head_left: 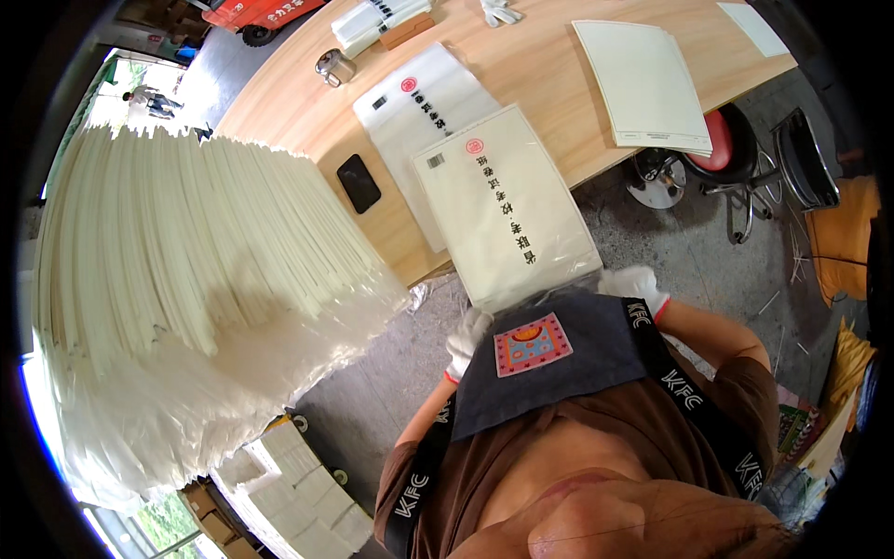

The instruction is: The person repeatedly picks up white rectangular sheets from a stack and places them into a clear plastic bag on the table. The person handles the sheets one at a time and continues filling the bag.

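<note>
A clear plastic bag of cream paper sheets [507,205], with black characters and a round red stamp, lies over the near edge of the wooden table. Its near end reaches my apron. My left hand [468,337], in a white glove with a red cuff, is closed at the bag's near left corner. At the near right corner my right hand [635,283], gloved alike, is closed on the plastic; some of its fingers are hidden. Under the bag and farther off lies another printed plastic bag [424,93], looking flat. A black phone [358,184] rests left of both.
A tall stack of bagged paper [205,252] rises close on my left. On the wooden table [540,74] are a metal mug [334,67], a pile of large sheets [643,84], white gloves [500,12] and white bundles [382,23]. Stools [736,149] stand at right.
</note>
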### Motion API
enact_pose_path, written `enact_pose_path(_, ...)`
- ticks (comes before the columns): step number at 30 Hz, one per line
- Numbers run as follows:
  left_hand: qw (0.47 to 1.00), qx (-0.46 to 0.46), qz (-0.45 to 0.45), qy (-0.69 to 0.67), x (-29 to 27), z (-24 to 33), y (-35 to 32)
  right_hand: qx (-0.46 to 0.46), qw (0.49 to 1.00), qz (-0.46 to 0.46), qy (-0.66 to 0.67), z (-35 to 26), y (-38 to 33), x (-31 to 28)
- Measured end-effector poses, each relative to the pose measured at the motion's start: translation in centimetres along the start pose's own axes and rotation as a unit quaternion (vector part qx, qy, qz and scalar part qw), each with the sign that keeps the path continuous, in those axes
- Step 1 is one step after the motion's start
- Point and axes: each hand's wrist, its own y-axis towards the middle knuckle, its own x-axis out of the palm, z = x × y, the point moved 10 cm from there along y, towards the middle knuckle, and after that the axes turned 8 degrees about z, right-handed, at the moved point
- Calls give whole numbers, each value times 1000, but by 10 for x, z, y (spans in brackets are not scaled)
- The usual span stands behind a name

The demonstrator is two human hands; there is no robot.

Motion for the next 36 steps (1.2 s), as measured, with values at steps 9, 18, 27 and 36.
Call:
enact_pose_path(9,991,33,123,30,-2,-11,33,-90,992,15,-86,15,41,-5)
enact_pose_path(18,838,-365,122,-388,73,-133,20,142,858,86,486,80,94,46)
enact_pose_path(27,980,98,169,-42,-257,149,138,-44,429,-151,889,-102,144,-25)
enact_pose_path(36,744,82,616,246,-576,201,4,-361,544,-1,757,-256,184,-417)
